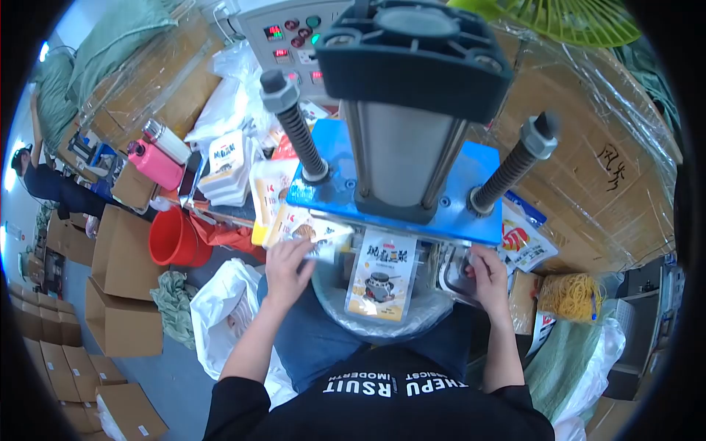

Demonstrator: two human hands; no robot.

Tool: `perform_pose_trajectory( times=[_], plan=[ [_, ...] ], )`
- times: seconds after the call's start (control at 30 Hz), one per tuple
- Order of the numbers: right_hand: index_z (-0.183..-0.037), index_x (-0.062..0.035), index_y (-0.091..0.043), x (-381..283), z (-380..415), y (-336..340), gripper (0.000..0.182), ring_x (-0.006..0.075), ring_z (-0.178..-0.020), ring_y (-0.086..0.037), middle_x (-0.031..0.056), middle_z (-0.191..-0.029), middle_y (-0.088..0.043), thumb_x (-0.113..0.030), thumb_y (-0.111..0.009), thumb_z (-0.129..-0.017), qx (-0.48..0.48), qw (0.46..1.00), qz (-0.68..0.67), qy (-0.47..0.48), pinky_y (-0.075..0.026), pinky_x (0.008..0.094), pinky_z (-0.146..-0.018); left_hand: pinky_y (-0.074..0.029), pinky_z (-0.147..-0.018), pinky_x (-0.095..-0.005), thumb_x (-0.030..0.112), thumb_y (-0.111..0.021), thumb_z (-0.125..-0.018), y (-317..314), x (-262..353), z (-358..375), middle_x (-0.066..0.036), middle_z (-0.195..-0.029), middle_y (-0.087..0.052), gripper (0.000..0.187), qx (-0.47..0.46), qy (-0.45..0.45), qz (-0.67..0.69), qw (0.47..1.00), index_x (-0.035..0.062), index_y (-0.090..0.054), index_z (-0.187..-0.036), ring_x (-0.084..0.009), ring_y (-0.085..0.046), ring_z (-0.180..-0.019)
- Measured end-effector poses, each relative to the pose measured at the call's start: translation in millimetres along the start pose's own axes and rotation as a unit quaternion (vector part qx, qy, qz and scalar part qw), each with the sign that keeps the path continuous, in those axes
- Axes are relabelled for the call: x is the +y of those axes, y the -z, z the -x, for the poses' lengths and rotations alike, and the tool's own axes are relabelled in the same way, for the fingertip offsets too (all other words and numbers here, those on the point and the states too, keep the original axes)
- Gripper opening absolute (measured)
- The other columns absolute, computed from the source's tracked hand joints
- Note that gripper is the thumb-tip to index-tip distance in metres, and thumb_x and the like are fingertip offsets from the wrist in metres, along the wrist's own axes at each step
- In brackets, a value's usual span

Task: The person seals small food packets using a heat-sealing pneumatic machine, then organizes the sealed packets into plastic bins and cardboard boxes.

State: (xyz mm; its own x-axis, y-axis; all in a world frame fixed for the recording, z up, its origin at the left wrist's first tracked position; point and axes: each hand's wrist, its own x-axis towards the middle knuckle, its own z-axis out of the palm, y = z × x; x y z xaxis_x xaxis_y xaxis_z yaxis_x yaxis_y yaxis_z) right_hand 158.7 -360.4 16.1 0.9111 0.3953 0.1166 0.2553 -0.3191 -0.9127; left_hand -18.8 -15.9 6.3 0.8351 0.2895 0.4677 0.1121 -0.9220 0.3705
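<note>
A white printed pouch (380, 283) hangs flat under the front edge of the press's blue plate (412, 213). To its left, my left hand (288, 270) lies with fingers stretched and thumb apart, fingertips touching yellow-and-white packets (296, 225). My right hand (487, 278) is closed, its fingers curled at the right side of a metal frame (454, 273) below the plate. What it grips, if anything, is hidden. Below the pouch, a round tub lined with clear plastic (397, 331) sits between my legs.
The press cylinder (404, 147) rises before me between two spring posts. A stack of white pouches (224, 169), a pink bottle (156, 165) and a red bucket (173, 237) stand left. Yellow rubber bands (570, 298) lie right. Cardboard boxes (121, 294) and another person (55, 180) are farther left.
</note>
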Motion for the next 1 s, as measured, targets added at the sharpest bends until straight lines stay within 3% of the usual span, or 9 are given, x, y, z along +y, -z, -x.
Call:
perform_pose_trajectory(
  times=[0.17,0.47,0.6,0.67,0.7,0.77,0.83,0.87,1.0],
  plan=[
    [-0.11,0.0009,-0.057,-34,10,-10,0.017,0.0161,-0.072,-0.065,0.0109,-0.09,-0.064,-0.003,-0.052,-0.094,-0.075,0.951,-0.277,-0.111,-0.055,0.0273,-0.065,-0.047,-0.075,-0.0385,0.003,-0.069,-0.07,0,16,-23,-0.01,-0.085,-0.063,0.027,0.013,0.051,0.016,0.999,0.005,-0.066,-0.097,-0.0301,-0.059,-0.084],
    [-0.108,0.0005,-0.056,-36,14,-21,0.017,0.018,-0.078,-0.067,0.0111,-0.093,-0.065,0.0,-0.055,-0.091,-0.094,0.94,-0.31,-0.107,-0.056,0.0279,-0.067,-0.045,-0.067,-0.0376,-0.006,-0.065,-0.063,-5,23,-13,-0.011,-0.077,-0.059,0.027,0.034,0.093,0.086,0.991,0.0028,-0.068,-0.088,-0.029,-0.056,-0.076],
    [-0.11,0.0008,-0.057,-55,24,-31,0.023,0.0179,-0.08,-0.066,0.0099,-0.093,-0.066,0.001,-0.06,-0.087,-0.164,0.945,-0.266,-0.094,-0.055,0.0294,-0.069,-0.041,-0.061,-0.0342,-0.002,-0.067,-0.06,8,81,-10,-0.009,-0.071,-0.057,0.022,-0.014,0.047,0.169,0.984,0.0019,-0.068,-0.081,-0.0251,-0.05,-0.068],
    [-0.111,0.0012,-0.059,-95,5,-18,0.025,0.0168,-0.082,-0.064,0.0093,-0.093,-0.066,-0.001,-0.062,-0.086,-0.204,0.973,-0.033,0.106,-0.052,0.0307,-0.073,-0.041,-0.062,-0.0338,-0.001,-0.068,-0.06,8,93,-11,-0.008,-0.071,-0.058,0.021,-0.06,0.016,0.205,0.977,0.0019,-0.068,-0.081,-0.0246,-0.05,-0.068],
    [-0.111,0.0012,-0.059,-97,-1,-18,0.025,0.0168,-0.082,-0.064,0.0093,-0.093,-0.066,-0.001,-0.062,-0.086,-0.2,0.974,-0.029,0.101,-0.052,0.0307,-0.073,-0.041,-0.062,-0.0334,0.0,-0.068,-0.06,8,99,-13,-0.008,-0.071,-0.058,0.021,-0.098,-0.015,0.231,0.968,0.0019,-0.068,-0.08,-0.0242,-0.05,-0.068],
    [-0.111,-0.0003,-0.062,-103,-9,-19,0.026,0.0157,-0.084,-0.061,0.0085,-0.093,-0.066,-0.004,-0.064,-0.085,-0.247,0.942,0.045,0.225,-0.049,0.031,-0.075,-0.044,-0.067,-0.0345,0.007,-0.071,-0.066,9,102,-10,-0.008,-0.071,-0.057,0.016,-0.175,0.013,0.276,0.945,0.003,-0.069,-0.081,-0.0255,-0.052,-0.073],
    [-0.108,-0.0014,-0.064,-91,1,-30,0.022,0.0148,-0.083,-0.06,0.0083,-0.093,-0.066,-0.006,-0.063,-0.087,-0.249,0.945,0.014,0.214,-0.049,0.0311,-0.073,-0.042,-0.06,-0.029,0.013,-0.074,-0.076,1,98,4,-0.004,-0.068,-0.058,0.015,-0.257,0.105,0.414,0.867,0.0009,-0.067,-0.082,-0.0136,-0.053,-0.065],
    [-0.111,-0.0016,-0.063,-85,11,-37,0.023,0.0136,-0.084,-0.059,0.008,-0.094,-0.065,-0.006,-0.062,-0.088,-0.22,0.964,-0.041,0.146,-0.048,0.03,-0.072,-0.047,-0.07,-0.0247,0.014,-0.071,-0.085,0,98,14,-0.004,-0.086,-0.069,0.02,-0.331,0.247,0.496,0.764,-0.002,-0.07,-0.096,-0.0084,-0.06,-0.079],
    [-0.122,-0.0013,-0.056,-67,18,-45,0.033,0.0095,-0.078,-0.059,0.0073,-0.098,-0.063,-0.006,-0.059,-0.09,-0.178,0.978,-0.109,-0.015,-0.048,0.0231,-0.066,-0.052,-0.072,-0.0257,0.008,-0.068,-0.085,-18,100,21,-0.009,-0.092,-0.07,0.02,-0.294,0.336,0.59,0.673,-0.005,-0.069,-0.1,-0.0106,-0.064,-0.081]
  ],
)
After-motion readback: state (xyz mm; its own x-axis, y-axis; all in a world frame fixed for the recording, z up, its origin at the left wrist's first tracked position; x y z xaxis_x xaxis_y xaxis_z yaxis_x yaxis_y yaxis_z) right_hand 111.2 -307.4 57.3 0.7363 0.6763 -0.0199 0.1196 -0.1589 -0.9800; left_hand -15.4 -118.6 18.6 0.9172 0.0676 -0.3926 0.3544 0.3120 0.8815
